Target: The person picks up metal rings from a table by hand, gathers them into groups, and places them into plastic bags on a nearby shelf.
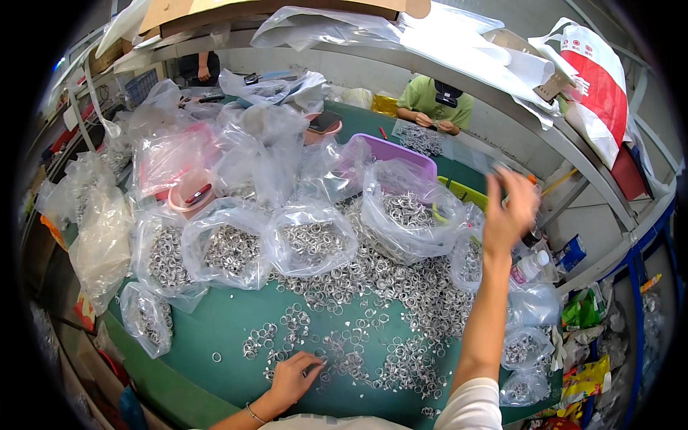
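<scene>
— Well, left hand point(294, 376)?
— Fingers curled narrow, tips touching loose metal rings point(344, 358) on the green table point(215, 322), six o'clock.
— Right hand point(509, 208)?
— Raised at two o'clock, blurred; grip cannot be told. Ring pile point(423, 287) lies below it.

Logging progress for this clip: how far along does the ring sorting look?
Done: several clear bags already hold metal rings. In hand: the left hand picks at small loose rings on the green table; the right hand is raised, blurred. Left: a large loose pile remains unbagged.
</scene>
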